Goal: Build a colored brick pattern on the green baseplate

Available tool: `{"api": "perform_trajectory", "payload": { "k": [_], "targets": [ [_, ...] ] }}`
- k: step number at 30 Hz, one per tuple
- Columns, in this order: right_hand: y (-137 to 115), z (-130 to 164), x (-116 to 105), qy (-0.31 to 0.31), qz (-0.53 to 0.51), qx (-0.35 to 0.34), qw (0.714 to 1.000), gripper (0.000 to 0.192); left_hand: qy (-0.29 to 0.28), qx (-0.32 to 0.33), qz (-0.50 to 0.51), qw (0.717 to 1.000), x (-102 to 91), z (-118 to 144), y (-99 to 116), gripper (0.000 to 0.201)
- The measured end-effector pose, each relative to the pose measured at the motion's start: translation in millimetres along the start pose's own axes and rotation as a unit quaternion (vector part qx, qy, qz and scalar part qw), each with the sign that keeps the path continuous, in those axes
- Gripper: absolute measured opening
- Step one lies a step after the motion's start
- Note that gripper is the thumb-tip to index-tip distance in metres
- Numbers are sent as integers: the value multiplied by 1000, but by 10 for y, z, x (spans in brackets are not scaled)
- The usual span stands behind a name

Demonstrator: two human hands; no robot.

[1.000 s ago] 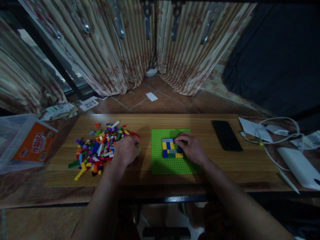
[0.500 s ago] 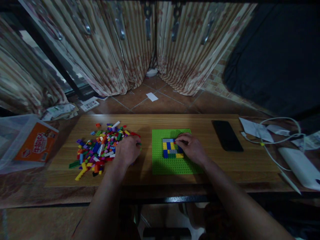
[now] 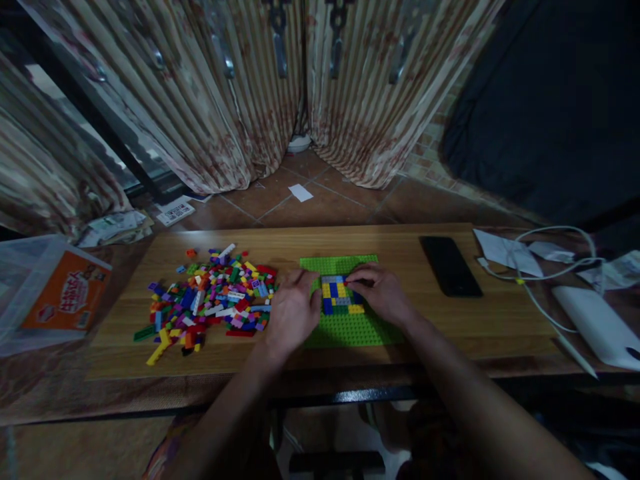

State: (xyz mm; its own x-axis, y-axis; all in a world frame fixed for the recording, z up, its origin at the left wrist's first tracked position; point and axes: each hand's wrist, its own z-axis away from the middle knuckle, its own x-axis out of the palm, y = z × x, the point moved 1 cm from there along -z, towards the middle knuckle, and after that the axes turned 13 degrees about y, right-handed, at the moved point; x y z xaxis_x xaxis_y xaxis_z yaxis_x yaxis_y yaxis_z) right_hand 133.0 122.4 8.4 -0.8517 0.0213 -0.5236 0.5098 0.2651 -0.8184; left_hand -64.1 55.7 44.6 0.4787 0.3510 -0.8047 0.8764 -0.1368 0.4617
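Observation:
A green studded baseplate [image 3: 350,332] lies on the wooden board, carrying a low block of blue, yellow and grey toy bricks [image 3: 337,293]. My left hand [image 3: 293,310] rests over the plate's left edge, thumb apart from the fingers, with no brick visible in it. At the upper right of the built block, my right hand [image 3: 383,291] has thumb and forefinger pinched together on a small red brick [image 3: 348,281], mostly covered by the fingertips. Loose bricks in many colours form a pile [image 3: 215,300] to the left of my left hand.
A black phone [image 3: 450,267] lies on the wooden board [image 3: 280,241] to the right. Beyond it are a white cable [image 3: 555,277] and a white device [image 3: 597,327]. A clear plastic box [image 3: 45,260] with an orange label stands at the far left.
My left hand has moved right, from the brick pile to the baseplate's left edge, and its fingers have spread. My right hand stays pinched at the built block. The view has shifted slightly.

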Motion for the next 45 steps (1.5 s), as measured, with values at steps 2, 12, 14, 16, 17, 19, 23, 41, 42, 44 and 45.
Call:
{"api": "perform_trajectory", "payload": {
  "k": [2,12,14,16,17,19,23,41,42,44,45],
  "targets": [
    [22,-1,7,5,-15,21,1000,9,-35,26,26,999,123,58,90,34],
    [69,2,36,20,-37,40,998,9,-85,76,-29,993,341,173,159,49],
    [61,10,37,21,-28,37,999,10,-88,72,-35,993,352,199,170,54],
    [50,18,34,20,-12,31,999,12,-89,67,-38,993,354,219,183,57],
    [44,23,31,18,-3,25,1000,13,-89,65,-38,993,352,227,187,58],
    [32,33,25,11,13,7,1000,14,-89,61,-36,993,346,242,190,59],
    [21,53,10,0,51,-30,998,19,-74,64,-24,995,346,278,186,60],
    [11,73,-23,-8,105,-48,993,29,-24,62,-19,998,398,347,201,58],
    [13,77,-26,-6,106,-49,993,29,-23,61,-18,998,399,348,200,57],
    [23,78,-33,-4,109,-55,992,28,-21,58,-19,998,402,349,198,57],
    [30,76,-35,-6,110,-58,992,28,-20,59,-18,998,403,349,197,57]
  ]
}}
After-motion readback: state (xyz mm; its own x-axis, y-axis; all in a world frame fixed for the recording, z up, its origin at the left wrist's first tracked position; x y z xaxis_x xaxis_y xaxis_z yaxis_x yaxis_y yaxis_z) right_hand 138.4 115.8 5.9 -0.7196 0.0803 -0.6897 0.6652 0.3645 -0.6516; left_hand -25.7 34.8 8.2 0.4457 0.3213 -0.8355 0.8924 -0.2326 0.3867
